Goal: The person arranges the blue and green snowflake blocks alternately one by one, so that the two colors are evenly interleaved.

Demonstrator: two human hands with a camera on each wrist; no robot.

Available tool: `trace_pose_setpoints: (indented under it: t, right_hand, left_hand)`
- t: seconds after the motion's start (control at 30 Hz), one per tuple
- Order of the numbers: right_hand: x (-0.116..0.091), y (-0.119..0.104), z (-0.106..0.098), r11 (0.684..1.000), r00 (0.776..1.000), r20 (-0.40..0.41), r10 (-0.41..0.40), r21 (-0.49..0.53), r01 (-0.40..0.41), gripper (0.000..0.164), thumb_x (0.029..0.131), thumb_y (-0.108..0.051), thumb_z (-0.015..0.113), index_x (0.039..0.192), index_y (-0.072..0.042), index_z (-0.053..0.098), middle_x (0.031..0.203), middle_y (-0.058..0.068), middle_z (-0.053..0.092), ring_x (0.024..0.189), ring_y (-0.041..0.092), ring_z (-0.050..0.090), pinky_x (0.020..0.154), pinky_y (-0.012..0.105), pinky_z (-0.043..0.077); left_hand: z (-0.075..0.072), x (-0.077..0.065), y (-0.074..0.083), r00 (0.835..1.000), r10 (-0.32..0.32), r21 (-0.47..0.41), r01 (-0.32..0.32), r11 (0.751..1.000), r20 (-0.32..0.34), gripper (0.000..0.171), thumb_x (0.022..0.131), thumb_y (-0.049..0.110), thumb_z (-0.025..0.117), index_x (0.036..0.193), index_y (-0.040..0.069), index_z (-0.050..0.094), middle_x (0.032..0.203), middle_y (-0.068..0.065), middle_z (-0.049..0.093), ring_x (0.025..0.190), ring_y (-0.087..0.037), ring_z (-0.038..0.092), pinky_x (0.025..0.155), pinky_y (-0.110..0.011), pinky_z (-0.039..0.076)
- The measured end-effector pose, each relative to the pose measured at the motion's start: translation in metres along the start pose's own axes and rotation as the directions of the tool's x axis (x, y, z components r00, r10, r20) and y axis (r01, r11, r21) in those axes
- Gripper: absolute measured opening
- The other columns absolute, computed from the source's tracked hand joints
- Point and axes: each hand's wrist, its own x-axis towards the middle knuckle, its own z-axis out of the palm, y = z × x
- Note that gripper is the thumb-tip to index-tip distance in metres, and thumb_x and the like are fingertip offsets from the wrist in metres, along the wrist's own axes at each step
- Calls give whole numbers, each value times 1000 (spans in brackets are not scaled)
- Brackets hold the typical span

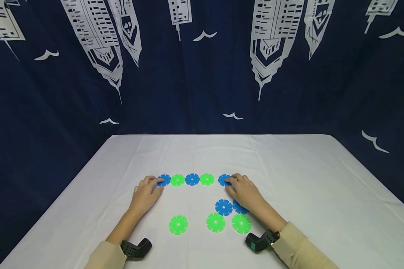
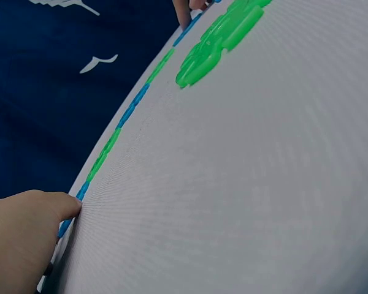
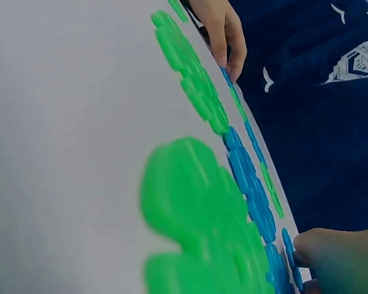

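Several flat, notched plastic snowflake discs lie in a row on the white cloth. My left hand (image 1: 146, 194) holds the blue disc (image 1: 165, 180) at the left end, index finger on its face and thumb at its near edge. Rightward follow a green disc (image 1: 177, 180), a blue disc (image 1: 192, 179) and a green disc (image 1: 207, 179). Past a small gap, my right hand (image 1: 245, 190) pinches another blue disc (image 1: 223, 180) by its right side. In the right wrist view that blue disc (image 3: 292, 260) stands apart from the row's last green disc (image 3: 271, 190).
Nearer me lie two blue discs, one (image 1: 223, 207) in full sight and one (image 1: 239, 207) partly under my right wrist. Green discs (image 1: 178, 225) (image 1: 216, 222) (image 1: 241, 223) lie closer still. A dark blue printed curtain (image 1: 188, 82) hangs behind the table (image 1: 289, 160).
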Motion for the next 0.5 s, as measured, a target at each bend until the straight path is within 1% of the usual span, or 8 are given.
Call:
trace_pose_setpoints:
  t: [0.17, 0.3, 0.5]
  right_hand:
    - [5, 0, 5, 1000, 999, -34, -6, -28, 5, 32, 89, -26, 54, 115, -10, 62, 115, 14, 57, 102, 30, 54, 82, 45, 46]
    - [3, 2, 11, 999, 998, -60, -8, -47, 5, 32, 89, -27, 54, 118, -15, 61, 116, 12, 57, 102, 29, 53, 81, 44, 44]
    - [1, 4, 16, 1000, 998, -64, 6, -11, -7, 35, 89, -31, 53, 121, -18, 59, 121, 11, 54, 106, 29, 50, 85, 46, 40]
  left_hand:
    - [-1, 2, -1, 1000, 3, 3, -3, 1000, -1, 32, 88, 28, 55, 117, 15, 61, 125, -17, 50, 112, -33, 47, 84, -45, 33]
    - [0, 1, 0, 1000, -4, -3, 4, 1000, 6, 32, 89, 29, 55, 117, 16, 61, 126, -17, 49, 113, -33, 46, 85, -46, 33]
    - [0, 1, -2, 1000, 7, 9, -7, 1000, 0, 32, 89, 29, 55, 117, 15, 61, 126, -17, 49, 113, -33, 47, 84, -46, 33]
